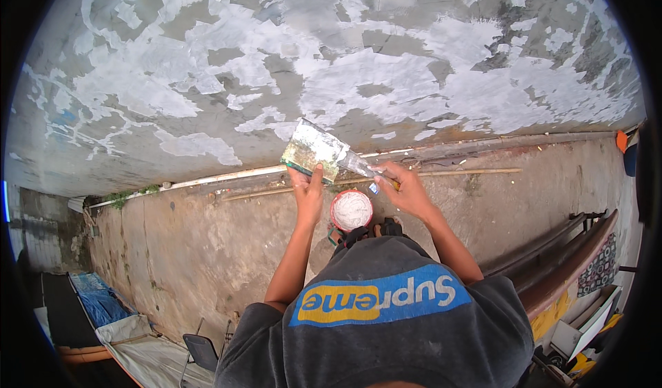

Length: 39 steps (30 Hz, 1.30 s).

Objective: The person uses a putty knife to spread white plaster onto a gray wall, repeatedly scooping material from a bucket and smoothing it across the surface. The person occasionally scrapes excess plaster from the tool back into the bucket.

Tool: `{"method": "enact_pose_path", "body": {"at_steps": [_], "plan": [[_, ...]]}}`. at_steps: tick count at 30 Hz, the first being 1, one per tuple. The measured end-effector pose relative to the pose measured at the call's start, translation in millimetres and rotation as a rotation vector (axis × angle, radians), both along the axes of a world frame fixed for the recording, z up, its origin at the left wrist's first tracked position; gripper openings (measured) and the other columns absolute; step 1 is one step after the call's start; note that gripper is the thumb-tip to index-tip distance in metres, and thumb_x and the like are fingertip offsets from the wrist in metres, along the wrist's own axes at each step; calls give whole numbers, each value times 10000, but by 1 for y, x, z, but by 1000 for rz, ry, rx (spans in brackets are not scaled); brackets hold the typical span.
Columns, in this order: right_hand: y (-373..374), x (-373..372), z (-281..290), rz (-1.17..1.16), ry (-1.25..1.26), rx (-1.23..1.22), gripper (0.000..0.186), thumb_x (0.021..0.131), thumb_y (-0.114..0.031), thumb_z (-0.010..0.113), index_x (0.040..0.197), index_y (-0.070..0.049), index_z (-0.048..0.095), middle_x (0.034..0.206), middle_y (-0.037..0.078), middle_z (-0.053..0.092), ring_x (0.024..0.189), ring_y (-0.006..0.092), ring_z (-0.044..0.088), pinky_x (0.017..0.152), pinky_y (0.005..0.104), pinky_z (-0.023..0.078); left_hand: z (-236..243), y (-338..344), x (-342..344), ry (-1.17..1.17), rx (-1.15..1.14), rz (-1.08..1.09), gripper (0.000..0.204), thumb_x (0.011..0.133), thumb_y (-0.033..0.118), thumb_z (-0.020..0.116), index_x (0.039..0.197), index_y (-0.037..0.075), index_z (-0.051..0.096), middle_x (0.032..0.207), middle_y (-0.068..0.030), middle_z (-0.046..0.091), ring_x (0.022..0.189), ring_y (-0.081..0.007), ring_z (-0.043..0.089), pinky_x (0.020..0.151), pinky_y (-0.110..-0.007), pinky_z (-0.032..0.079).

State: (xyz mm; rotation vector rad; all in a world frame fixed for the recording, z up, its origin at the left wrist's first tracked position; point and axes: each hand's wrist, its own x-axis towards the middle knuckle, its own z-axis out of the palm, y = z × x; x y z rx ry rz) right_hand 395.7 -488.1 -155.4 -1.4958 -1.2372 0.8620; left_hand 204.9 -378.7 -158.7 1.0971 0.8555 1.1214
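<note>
My left hand (309,193) grips a wide filling blade (307,152) by its green edge, thumb on its smeared face. In my right hand (408,191) is the handle of a putty knife (355,163), its fingers wrapped round it. The metal end of the putty knife meets the right side of the wide blade; smears hide where one stops and the other starts. Just below and between my hands, a red-rimmed bucket (333,212) of white filler paste (353,209) stands on the ground by my feet. Both tools are held in front of the patchy wall (386,71).
Along the foot of the wall run a white pipe (207,180) and a thin bamboo pole (469,172). A long wooden bench (569,267) stands at the right. On the lower left are a dark chair (201,351) and a blue tarp (100,297). The ground (186,250) is rough concrete.
</note>
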Motion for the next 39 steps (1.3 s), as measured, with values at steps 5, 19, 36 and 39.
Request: {"method": "enact_pose_path", "body": {"at_steps": [5,19,36,39], "plan": [[8,-13,-6,-51,44,39,278,906,-138,607,1177,-77,615,936,171,687,786,285,672,710,346,501,-13,-2,-2,61,28,7,510,951,66,568,1378,34,290,1243,-105,512,1086,-149,508,917,-296,415],[35,-33,46,-58,-82,152,242,904,-88,613,1144,-60,628,835,139,678,644,123,565,613,276,462,-15,-12,-5,18,-88,1,595,920,74,615,1396,108,261,1255,-66,482,1081,-133,484,859,-311,409],[9,5,-1,-114,-94,41,289,910,-90,616,1189,-41,554,858,165,707,744,157,680,633,299,499,10,-8,1,-163,-166,58,590,908,44,624,1391,105,291,1316,-66,459,1169,-151,476,965,-332,393],[9,6,0,-106,-73,-16,285,915,-98,614,1190,-46,558,850,159,709,740,154,684,625,289,496,13,-8,3,-156,-157,55,601,908,44,624,1399,101,282,1320,-68,459,1174,-156,475,974,-332,389]]}}
